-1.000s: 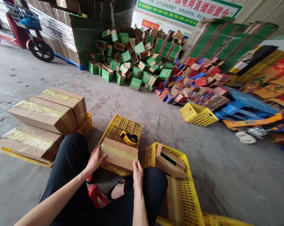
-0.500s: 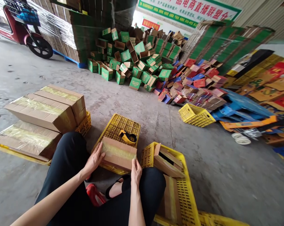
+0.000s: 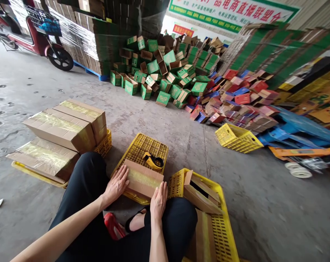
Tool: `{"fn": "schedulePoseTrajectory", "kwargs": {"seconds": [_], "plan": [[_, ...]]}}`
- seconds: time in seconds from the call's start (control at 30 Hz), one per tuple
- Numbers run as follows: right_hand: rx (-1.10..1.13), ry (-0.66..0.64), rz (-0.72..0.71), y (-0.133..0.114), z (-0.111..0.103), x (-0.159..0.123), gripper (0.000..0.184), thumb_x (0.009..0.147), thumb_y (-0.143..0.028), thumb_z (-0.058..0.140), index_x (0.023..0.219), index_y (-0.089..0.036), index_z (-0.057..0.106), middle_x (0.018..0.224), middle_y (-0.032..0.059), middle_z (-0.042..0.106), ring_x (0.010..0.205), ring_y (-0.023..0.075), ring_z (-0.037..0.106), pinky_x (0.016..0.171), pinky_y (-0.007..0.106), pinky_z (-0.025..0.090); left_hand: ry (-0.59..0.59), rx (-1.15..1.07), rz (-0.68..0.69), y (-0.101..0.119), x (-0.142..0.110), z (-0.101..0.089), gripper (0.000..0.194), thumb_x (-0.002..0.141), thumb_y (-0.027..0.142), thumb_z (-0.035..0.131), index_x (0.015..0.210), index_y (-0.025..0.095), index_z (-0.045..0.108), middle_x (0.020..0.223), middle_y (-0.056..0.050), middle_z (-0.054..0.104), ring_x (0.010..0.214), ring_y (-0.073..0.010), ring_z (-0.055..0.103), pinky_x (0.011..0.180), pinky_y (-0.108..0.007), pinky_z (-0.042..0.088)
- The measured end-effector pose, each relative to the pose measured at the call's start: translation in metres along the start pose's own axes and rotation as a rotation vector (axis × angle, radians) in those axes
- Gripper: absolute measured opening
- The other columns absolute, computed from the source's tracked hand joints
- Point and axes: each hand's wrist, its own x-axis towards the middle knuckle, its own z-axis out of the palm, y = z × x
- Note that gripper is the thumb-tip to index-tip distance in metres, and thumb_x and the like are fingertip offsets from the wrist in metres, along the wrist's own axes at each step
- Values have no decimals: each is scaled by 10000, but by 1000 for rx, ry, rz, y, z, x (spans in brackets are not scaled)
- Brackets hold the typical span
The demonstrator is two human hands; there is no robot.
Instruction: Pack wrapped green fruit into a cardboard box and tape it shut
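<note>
While the box [image 3: 144,180] is being touched by the left hand [image 3: 116,187] and right hand [image 3: 158,203], fingers [image 3: 121,177] are being held close together.

Two hands counted, left hand [image 3: 116,185] and right hand [image 3: 158,203], plus one taped carton [image 3: 143,179] between them. One tape dispenser [image 3: 153,161] logged. Three taped cartons [image 3: 60,128] are stacked at left; one open carton [image 3: 201,197] and one closed carton [image 3: 204,234] are held near right. Four yellow crates at least: left crate [image 3: 106,143], middle crate [image 3: 143,145], near-right crate [image 3: 218,229], far-right crate [image 3: 237,141]. Two far banners [image 3: 233,12] are seen. Green boxes [image 3: 130,87]: overlapped, can't be counted.
</note>
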Motion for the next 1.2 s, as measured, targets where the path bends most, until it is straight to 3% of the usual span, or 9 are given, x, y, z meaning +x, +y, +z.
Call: {"fn": "schedulePoseTrajectory", "kwargs": {"seconds": [0.17,0.37,0.53,0.67,0.97,1.2], "plan": [[-155,-69,-95,-10,-10,0,722,1065,-529,217,1456,-19,547,1519,228,522,1533,391,272,1200,587,305,-47,60,4,19,7,-2,565,1020,406,491,1498,104,493,1626,-222,353,1532,-363,298,1203,-550,351],[-175,-189,-120,-22,-10,-5,697,1068,-508,189,1504,-61,500,1558,228,475,1507,399,327,1188,637,257,-139,-29,55,49,15,6,598,984,433,567,1515,172,487,1652,-205,310,1537,-372,284,1204,-562,327],[-143,-188,-195,-7,1,-12,647,1074,-427,165,1492,-87,523,1551,217,490,1496,351,373,1194,559,302,-249,-103,174,85,26,16,546,1017,368,512,1548,264,444,1675,-110,302,1549,-314,275,1233,-553,268],[-126,-209,-243,5,8,-11,616,1066,-346,161,1501,-90,514,1557,213,485,1516,341,341,1192,544,325,-308,-131,229,97,39,19,521,1046,323,432,1563,271,416,1659,-71,349,1544,-269,296,1241,-521,262],[-79,-156,-179,-11,4,-8,621,1075,-420,214,1495,-71,511,1550,243,480,1486,363,392,1158,561,368,-240,-149,168,73,43,7,483,1036,391,502,1502,265,513,1618,-76,423,1496,-250,397,1216,-447,340],[-97,-193,-141,-22,-9,0,637,1070,-466,216,1470,-100,551,1505,245,533,1459,374,433,1157,625,329,-180,-82,42,16,30,-15,487,1037,431,496,1491,260,531,1617,-104,420,1502,-281,387,1234,-508,307]]}}
